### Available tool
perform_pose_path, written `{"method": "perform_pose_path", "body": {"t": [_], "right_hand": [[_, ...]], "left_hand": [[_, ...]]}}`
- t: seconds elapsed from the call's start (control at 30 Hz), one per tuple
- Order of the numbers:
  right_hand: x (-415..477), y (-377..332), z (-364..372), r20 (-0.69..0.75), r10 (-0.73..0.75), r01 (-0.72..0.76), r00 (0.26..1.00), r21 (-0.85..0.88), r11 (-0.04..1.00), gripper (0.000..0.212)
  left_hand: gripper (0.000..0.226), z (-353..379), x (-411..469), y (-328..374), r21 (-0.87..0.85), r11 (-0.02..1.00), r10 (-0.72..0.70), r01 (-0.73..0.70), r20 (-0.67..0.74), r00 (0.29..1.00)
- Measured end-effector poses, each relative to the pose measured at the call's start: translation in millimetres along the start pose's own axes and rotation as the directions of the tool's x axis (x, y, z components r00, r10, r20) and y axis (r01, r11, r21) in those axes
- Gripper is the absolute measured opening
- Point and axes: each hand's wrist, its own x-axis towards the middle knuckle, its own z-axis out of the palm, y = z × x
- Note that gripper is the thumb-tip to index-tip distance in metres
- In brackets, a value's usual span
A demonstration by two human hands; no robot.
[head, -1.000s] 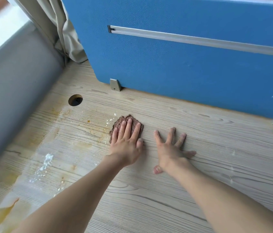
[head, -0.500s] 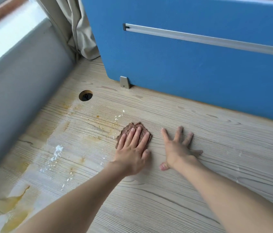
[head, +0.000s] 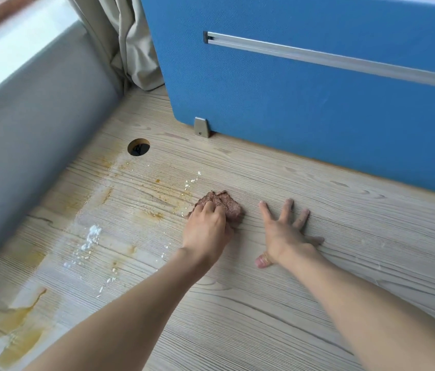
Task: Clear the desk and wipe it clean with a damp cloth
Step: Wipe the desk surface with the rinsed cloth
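Brown cloth [head: 221, 203] in left hand's [head: 205, 228] curled grip; right hand [head: 284, 231] flat, splayed.

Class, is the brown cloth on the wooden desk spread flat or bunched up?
Bunched up: the brown cloth sits in a creased wad, gripped by the left hand with curled fingers.

A: Cloth [head: 220, 203]?
B: On tabletop [head: 237, 303], under left hand [head: 205, 231]; right hand [head: 284, 232] just beside, to its right.
A: Behind?
B: Partition [head: 304, 89]. Cable hole [head: 138, 147] back-left, crumbs [head: 92, 236] left.
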Motion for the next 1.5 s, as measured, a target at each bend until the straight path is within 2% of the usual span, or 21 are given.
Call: {"method": "perform_pose_path", "body": {"t": [0.07, 0.1, 0.17, 0.23, 0.3, 0.33, 0.37, 0.4, 0.47, 0.53, 0.57, 0.63, 0.73, 0.8, 0.87, 1.0, 1.13, 1.27, 1.3, 1.4, 1.5], "right_hand": [[0, 0, 0, -0.004, -0.005, 0.005, 1.000, 0.003, 1.000, 0.139], [-1, 0, 0, -0.005, -0.007, 0.007, 1.000, 0.008, 1.000, 0.139], [-1, 0, 0, -0.004, -0.011, 0.011, 1.000, 0.016, 1.000, 0.138], [-1, 1, -1, 0.002, -0.016, 0.016, 1.000, 0.024, 1.000, 0.137], [-1, 1, -1, 0.006, -0.021, 0.021, 1.000, 0.028, 0.999, 0.137], [-1, 0, -1, 0.007, -0.021, 0.020, 1.000, 0.029, 0.999, 0.138], [0, 0, 0, 0.007, -0.017, 0.017, 1.000, 0.029, 0.999, 0.138], [0, 0, 0, 0.008, -0.014, 0.013, 1.000, 0.024, 1.000, 0.139], [2, -1, 1, 0.004, -0.009, 0.009, 1.000, 0.015, 1.000, 0.140], [2, -1, 1, 0.001, -0.003, 0.003, 1.000, 0.014, 1.000, 0.141], [2, -1, 1, -0.001, 0.000, 0.000, 1.000, 0.011, 1.000, 0.141], [3, -1, 1, -0.002, 0.009, -0.009, 1.000, 0.001, 1.000, 0.142], [4, -3, 1, -0.012, 0.015, -0.015, 1.000, -0.007, 1.000, 0.142], [5, -3, 2, -0.008, 0.015, -0.015, 1.000, 0.002, 1.000, 0.142], [4, -2, 2, -0.001, 0.012, -0.012, 1.000, 0.011, 1.000, 0.143], [4, -3, 2, -0.011, 0.020, -0.020, 1.000, -0.007, 1.000, 0.143], [2, -2, 1, -0.020, 0.009, -0.009, 1.000, -0.030, 1.000, 0.142], [-9, -11, 15, -0.110, -0.096, 0.083, 0.989, -0.120, 0.989, 0.118], [-12, -14, 22, -0.076, -0.117, 0.109, 0.990, -0.110, 0.988, 0.118], [-18, -22, 37, 0.008, -0.110, 0.110, 0.994, -0.154, 0.982, 0.137], [-15, -25, 41, -0.027, -0.090, 0.084, 0.996, -0.175, 0.981, 0.136]], "left_hand": [[0.012, -13, 2, -2, -0.219, 0.971, -0.099, 0.095, -0.010, 0.995], [0.011, -22, 4, -5, -0.363, 0.918, -0.167, 0.162, 0.017, 0.986], [0.012, -41, 8, -11, -0.626, 0.730, -0.266, 0.274, 0.109, 0.958], [0.013, -56, 16, -19, -0.753, 0.556, -0.310, 0.354, 0.207, 0.928], [0.018, -66, 24, -32, -0.775, 0.465, -0.358, 0.427, 0.276, 0.892], [0.019, -67, 28, -40, -0.759, 0.478, -0.384, 0.443, 0.273, 0.882], [0.021, -65, 29, -47, -0.701, 0.557, -0.409, 0.445, 0.235, 0.882], [0.028, -62, 27, -52, -0.595, 0.686, -0.409, 0.419, 0.162, 0.898], [0.044, -48, 16, -52, -0.369, 0.896, -0.260, 0.246, 0.012, 0.966], [0.053, -30, 7, -43, -0.211, 0.975, -0.072, 0.074, 0.019, 0.997], [0.057, -20, 5, -38, -0.139, 0.989, -0.035, 0.045, 0.075, 0.997], [0.062, -3, 6, -32, -0.013, 0.999, -0.048, 0.052, 0.193, 0.980], [0.067, 14, -4, -29, 0.078, 0.997, 0.007, -0.024, 0.212, 0.977], [0.072, 22, -17, -29, 0.085, 0.988, 0.102, -0.125, 0.238, 0.966], [0.075, 25, -21, -34, 0.090, 0.982, 0.141, -0.167, 0.243, 0.960], [0.072, 17, 2, -37, 0.000, 0.999, 0.033, -0.033, 0.193, 0.981], [0.072, 18, -13, -16, -0.003, 0.999, 0.054, -0.054, 0.175, 0.983], [0.078, 20, -26, -10, -0.054, 0.998, 0.029, -0.023, 0.118, 0.993], [0.082, 22, -24, -14, -0.024, 0.999, 0.045, -0.042, 0.112, 0.993], [0.079, 32, -22, -25, 0.065, 0.989, 0.122, -0.133, 0.143, 0.982], [0.071, 33, -9, -32, -0.002, 0.999, 0.037, -0.038, 0.121, 0.992]]}}
